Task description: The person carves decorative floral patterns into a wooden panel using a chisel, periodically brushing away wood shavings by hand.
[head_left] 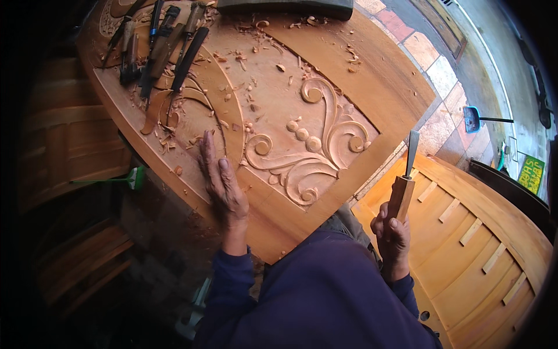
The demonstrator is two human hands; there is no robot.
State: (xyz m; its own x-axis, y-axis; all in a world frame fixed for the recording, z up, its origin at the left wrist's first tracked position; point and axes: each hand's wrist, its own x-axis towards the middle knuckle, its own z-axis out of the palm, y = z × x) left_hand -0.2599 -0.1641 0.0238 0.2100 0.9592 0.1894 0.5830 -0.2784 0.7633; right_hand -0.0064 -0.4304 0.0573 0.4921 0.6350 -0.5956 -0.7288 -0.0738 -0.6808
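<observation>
A wooden panel [267,75] lies in front of me, its near corner covered with a carved scroll relief [314,145] of curls, leaves and round beads. My right hand [393,232] is wrapped round the wooden handle of a chisel [402,195], whose metal blade points up and away, off the panel's right edge. Over the panel's left border is my left hand [221,180], fingers stretched out and holding nothing; whether it touches the wood I cannot tell. Wood shavings [174,131] are scattered near its fingertips.
Several carving tools [163,49] lie in a heap at the panel's far left. A dark block [285,7] rests at the far edge. To the right stands another curved wooden piece [465,250] with short battens. A blue dustpan [472,119] and a green broom [136,177] are on the floor.
</observation>
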